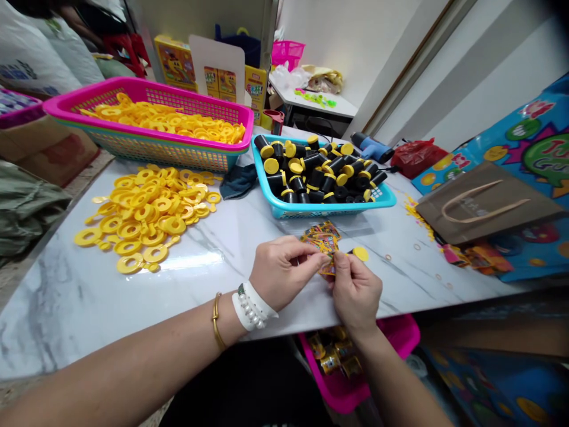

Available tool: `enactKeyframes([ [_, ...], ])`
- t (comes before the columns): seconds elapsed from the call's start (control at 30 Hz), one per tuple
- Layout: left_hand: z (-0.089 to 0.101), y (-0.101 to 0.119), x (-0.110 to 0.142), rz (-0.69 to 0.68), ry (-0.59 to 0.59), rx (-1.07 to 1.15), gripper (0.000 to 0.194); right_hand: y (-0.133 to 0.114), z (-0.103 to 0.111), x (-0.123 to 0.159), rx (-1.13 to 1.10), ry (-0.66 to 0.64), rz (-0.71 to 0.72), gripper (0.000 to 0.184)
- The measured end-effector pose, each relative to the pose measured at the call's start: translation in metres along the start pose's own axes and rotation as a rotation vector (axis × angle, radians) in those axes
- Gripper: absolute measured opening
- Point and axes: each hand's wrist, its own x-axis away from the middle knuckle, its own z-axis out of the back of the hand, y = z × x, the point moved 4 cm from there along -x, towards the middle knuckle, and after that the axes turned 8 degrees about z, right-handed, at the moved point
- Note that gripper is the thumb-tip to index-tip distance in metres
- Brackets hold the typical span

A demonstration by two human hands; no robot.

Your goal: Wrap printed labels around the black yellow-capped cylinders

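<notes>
My left hand (284, 270) and my right hand (358, 293) meet over the near middle of the table, thumbs and fingers pinched together. A small printed label (328, 268) shows at the fingertips, partly hidden by them. Just beyond lies a loose pile of similar orange and purple labels (320, 234). Beside my right hand a black tube with a yellow cap (360, 254) lies on its side, half covered by the fingers. Behind the pile, a turquoise basket (329, 209) holds many black tubes with yellow caps (313, 172).
Yellow ring-shaped plastic pieces (153, 213) are heaped at left, before a pink basket (146, 133) of more. A dark cloth (237, 181) lies between baskets. A paper bag (484, 201) stands right. Below the table edge, a pink bin (402, 335) holds wrapped tubes (331, 359).
</notes>
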Motion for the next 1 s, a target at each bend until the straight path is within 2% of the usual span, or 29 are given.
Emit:
enactKeyframes([
  [0.07,0.001,0.001,0.0,0.04,-0.002,-0.008,0.012,0.001,0.0,0.001,0.008,0.003,-0.015,0.041],
  [0.2,-0.006,-0.002,0.001,0.143,-0.12,-0.048,0.009,0.002,-0.001,0.004,0.05,-0.023,0.027,0.042],
  [0.4,-0.003,-0.016,-0.008,0.395,-0.129,0.023,0.007,0.004,-0.006,0.008,0.013,-0.072,0.056,0.031],
  [0.53,-0.007,-0.026,-0.009,0.606,-0.273,0.153,0.013,0.006,-0.005,0.01,0.001,-0.046,0.043,0.027],
  [0.63,-0.011,-0.03,-0.008,0.677,-0.385,0.202,0.016,0.006,-0.007,0.011,0.008,-0.064,0.054,0.03],
  [0.83,-0.004,-0.031,-0.013,0.656,-0.254,0.205,0.015,0.008,-0.01,0.008,-0.133,-0.07,-0.037,0.024],
  [1.0,-0.002,-0.023,-0.012,0.721,-0.274,0.306,0.021,0.004,-0.013,0.011,-0.035,-0.092,0.055,0.022],
])
